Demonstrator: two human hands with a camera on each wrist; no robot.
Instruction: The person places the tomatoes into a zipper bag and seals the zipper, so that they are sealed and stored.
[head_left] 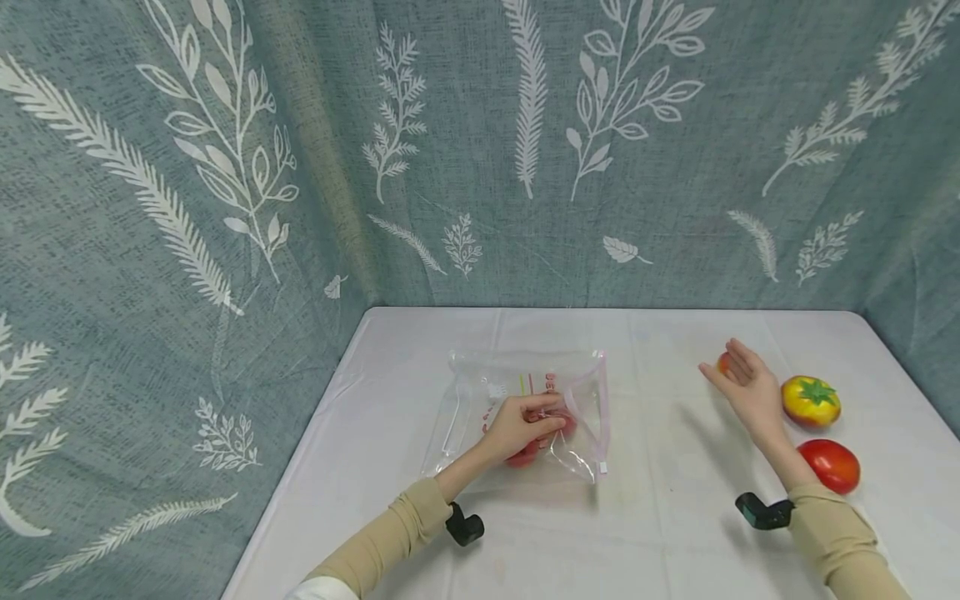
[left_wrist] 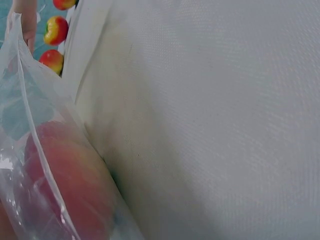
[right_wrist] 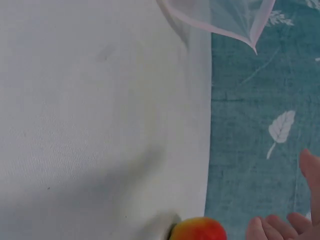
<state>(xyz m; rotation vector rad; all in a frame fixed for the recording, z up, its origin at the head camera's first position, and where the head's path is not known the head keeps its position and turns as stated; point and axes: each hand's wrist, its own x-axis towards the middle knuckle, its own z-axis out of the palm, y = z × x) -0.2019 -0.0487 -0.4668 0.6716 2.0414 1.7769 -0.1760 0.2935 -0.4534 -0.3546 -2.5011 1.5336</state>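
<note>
In the head view my left hand (head_left: 517, 432) pinches a clear zip bag (head_left: 468, 392) with printed markings and a pink-edged mouth. Red fruit shows through the plastic; in the left wrist view a large red-orange fruit (left_wrist: 75, 185) fills the bag's lower part. My right hand (head_left: 750, 398) is over the right side of the table, thumb spread from extended fingers, holding nothing visible. Beside it is a yellow-red round fruit (right_wrist: 200, 230), partly hidden behind the hand in the head view.
To the right of the right hand lies a yellow-red toy tomato (head_left: 812, 402) with a green leafy top. A red fruit (head_left: 829, 466) sits nearer, beside the right forearm. All rest on a white-covered table (head_left: 645, 533), with patterned curtains (head_left: 465, 125) behind and at the sides.
</note>
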